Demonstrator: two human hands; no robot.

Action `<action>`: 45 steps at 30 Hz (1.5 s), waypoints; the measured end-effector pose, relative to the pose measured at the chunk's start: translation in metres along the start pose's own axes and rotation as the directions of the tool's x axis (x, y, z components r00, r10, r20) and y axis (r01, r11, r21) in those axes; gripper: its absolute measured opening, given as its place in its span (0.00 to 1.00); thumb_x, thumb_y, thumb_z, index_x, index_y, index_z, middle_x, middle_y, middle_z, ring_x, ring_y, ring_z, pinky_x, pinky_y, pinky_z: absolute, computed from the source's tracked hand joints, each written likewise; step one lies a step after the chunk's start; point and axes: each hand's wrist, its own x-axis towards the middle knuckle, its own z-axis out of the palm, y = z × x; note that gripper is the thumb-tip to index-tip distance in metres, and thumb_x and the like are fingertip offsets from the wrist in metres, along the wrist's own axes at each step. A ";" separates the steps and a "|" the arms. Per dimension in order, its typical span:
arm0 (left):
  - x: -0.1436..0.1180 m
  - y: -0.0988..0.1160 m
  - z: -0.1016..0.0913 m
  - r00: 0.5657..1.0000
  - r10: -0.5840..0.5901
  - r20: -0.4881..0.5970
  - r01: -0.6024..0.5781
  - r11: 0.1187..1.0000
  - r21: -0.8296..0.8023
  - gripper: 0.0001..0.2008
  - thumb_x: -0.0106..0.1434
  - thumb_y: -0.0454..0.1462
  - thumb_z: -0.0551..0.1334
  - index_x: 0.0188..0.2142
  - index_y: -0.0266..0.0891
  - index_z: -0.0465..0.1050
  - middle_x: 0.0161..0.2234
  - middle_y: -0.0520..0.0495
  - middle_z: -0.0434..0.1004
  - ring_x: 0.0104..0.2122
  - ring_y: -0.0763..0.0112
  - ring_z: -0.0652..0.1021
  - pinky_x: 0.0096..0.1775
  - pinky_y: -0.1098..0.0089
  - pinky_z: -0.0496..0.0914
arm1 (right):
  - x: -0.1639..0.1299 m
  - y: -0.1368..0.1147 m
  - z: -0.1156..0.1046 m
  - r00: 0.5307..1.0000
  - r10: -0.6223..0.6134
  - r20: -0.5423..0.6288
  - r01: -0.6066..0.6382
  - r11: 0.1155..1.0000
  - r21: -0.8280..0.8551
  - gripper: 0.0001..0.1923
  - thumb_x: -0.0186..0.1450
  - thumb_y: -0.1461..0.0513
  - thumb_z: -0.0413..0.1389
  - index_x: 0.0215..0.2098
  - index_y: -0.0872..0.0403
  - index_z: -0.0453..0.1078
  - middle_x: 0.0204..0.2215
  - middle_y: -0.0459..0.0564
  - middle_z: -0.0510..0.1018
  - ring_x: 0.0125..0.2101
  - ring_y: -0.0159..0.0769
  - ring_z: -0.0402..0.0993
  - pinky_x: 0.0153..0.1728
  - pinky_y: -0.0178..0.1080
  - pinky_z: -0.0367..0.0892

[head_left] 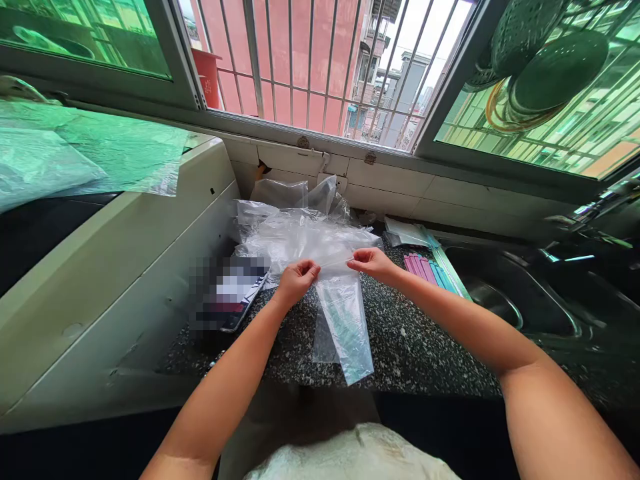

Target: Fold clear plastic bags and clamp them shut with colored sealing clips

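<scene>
Clear plastic bag, pinched in two hands above a speckled countertop

Item one: a clear plastic bag, long and narrow, slightly wrinkled. We found its upper part stretched between the person's two hands, with the lower part slanting down over the speckled stone countertop towards the front edge.

Hands: two, bare. We noted the left hand grasping the bag's upper left side between thumb and fingers, and the right hand pinching its upper right side in the same way.

Beneath the bag, jutting out at its left: a flat piece of clear film.

Behind the hands: a crumpled heap of clear plastic, reaching back towards the tiled wall.

Left of the left hand: a flat, dark-edged object, partly pixelated, which we could not identify for certain.

Right of the right hand: pink strips and teal strips, laid side by side near a metal sink.

Far left: a pale appliance body, with plastic sheeting spread across its top.

Beyond the wall: a window with metal bars, and a red container at its left side.
</scene>
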 end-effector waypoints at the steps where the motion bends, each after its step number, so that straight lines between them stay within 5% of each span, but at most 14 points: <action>1: 0.000 0.001 0.000 1.000 -0.001 0.006 0.001 1.000 0.002 0.16 0.50 0.46 0.60 0.18 0.37 0.62 0.15 0.56 0.59 0.17 0.80 0.59 0.20 0.75 0.54 | -0.002 0.001 0.001 1.000 0.008 -0.021 -0.008 1.000 0.003 0.20 0.50 0.47 0.56 0.20 0.56 0.62 0.17 0.39 0.58 0.20 0.24 0.53 0.22 0.32 0.50; 10: -0.003 0.006 0.002 0.994 -0.046 0.095 0.053 0.996 -0.072 0.19 0.48 0.50 0.61 0.18 0.37 0.61 0.14 0.56 0.58 0.15 0.81 0.60 0.19 0.76 0.54 | -0.013 -0.002 0.007 0.983 -0.088 -0.162 0.081 0.995 -0.050 0.21 0.53 0.47 0.53 0.17 0.55 0.59 0.15 0.40 0.56 0.19 0.24 0.50 0.21 0.32 0.48; 16: -0.005 0.009 0.004 0.993 -0.065 0.103 0.079 0.988 -0.136 0.20 0.47 0.51 0.63 0.19 0.37 0.63 0.14 0.56 0.59 0.15 0.81 0.60 0.19 0.76 0.55 | -0.015 -0.002 0.011 0.976 -0.083 -0.200 0.097 0.993 0.060 0.23 0.48 0.44 0.58 0.22 0.55 0.62 0.18 0.41 0.63 0.21 0.26 0.56 0.22 0.32 0.55; 45: -0.005 0.003 0.005 0.982 0.092 0.164 -0.118 0.981 0.153 0.17 0.55 0.46 0.55 0.18 0.37 0.57 0.17 0.56 0.51 0.21 0.79 0.55 0.23 0.74 0.51 | -0.025 0.012 0.015 0.973 0.014 -0.231 0.023 0.988 0.156 0.19 0.47 0.49 0.61 0.18 0.56 0.65 0.16 0.43 0.67 0.19 0.26 0.60 0.22 0.32 0.56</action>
